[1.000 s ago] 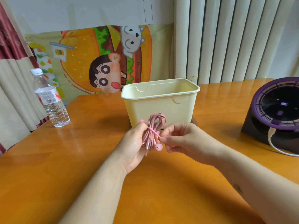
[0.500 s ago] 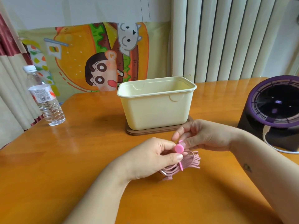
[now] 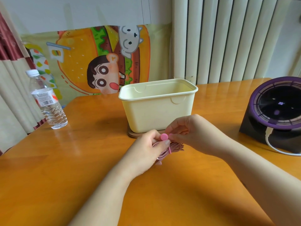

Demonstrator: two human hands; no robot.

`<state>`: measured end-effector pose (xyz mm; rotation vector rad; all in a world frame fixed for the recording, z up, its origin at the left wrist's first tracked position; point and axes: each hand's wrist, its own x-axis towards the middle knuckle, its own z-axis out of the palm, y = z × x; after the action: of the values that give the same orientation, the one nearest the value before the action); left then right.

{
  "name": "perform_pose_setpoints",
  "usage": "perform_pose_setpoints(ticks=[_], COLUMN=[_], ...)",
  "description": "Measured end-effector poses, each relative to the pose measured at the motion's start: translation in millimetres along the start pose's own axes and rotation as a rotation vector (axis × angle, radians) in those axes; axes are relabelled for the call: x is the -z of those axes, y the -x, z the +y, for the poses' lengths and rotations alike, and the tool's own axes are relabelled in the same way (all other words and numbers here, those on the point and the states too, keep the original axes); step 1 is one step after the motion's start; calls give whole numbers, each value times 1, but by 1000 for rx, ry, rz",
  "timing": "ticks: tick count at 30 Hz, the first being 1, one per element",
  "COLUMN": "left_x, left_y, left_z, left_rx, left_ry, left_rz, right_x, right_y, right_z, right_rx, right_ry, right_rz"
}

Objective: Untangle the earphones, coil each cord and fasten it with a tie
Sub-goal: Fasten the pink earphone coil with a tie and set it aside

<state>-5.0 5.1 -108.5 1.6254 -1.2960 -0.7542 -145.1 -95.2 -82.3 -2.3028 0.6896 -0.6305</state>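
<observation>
While pinched between both hands: coiled pink earphones [image 3: 176, 147], held low over the orange wooden table [image 3: 65, 168], loops fanning out to the right of the grip, one end poking out beneath it.
Left hand [image 3: 146, 151]: curled round the bundle, thumb pressed across the top of the cord.
Right hand [image 3: 193, 134]: fingertips closed on the round head end of the pink tie [image 3: 164, 137], directly above the cord.
Tie strap: crossing the middle of the coil, just under the left thumb.
Just beyond the grip: cream plastic bin [image 3: 158, 115], open-topped, standing on a brown wooden base [image 3: 132, 134]; right knuckles overlapping its lower front wall in view, contact impossible to tell.
Inside the bin: upper inner walls on show, floor hidden behind the front wall.
Well left of the grip: clear water bottle [image 3: 48, 103], upright, white cap on, liquid inside.
Well right of the grip: black-and-purple round device [image 3: 275, 111], white cable [image 3: 276, 150] looping from its front down onto the table.
Far beyond the grip: cartoon burger cloth [image 3: 104, 62], red-and-cream curtain [image 3: 9, 51] to its left, pale vertical slats [image 3: 228, 38] to its right.
</observation>
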Motion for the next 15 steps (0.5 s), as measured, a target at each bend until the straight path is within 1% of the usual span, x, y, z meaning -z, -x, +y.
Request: perform_pose_setpoints(ticks=[3,7,10,12,15], left_x=[0,-1,1,2,4], left_y=[-1,0,0,0,-1], left_z=[-3,-7,-8,-8,-9], left_rx=[-31,-137,-171,-170,-139], left_ry=[-41,-293,-412,-435,-384], left_rz=[45,97,136,148,147], right_x=[0,-1,-5,-8,-8], right_y=[0,0,-1,-1,1], right_z=[1,2,2,2,-1], right_rx=[2,-22,-41,-32,4], right_ry=[-26,-90,-130,-121,-115], right_rz=[-21,-24,-1,-17,-63])
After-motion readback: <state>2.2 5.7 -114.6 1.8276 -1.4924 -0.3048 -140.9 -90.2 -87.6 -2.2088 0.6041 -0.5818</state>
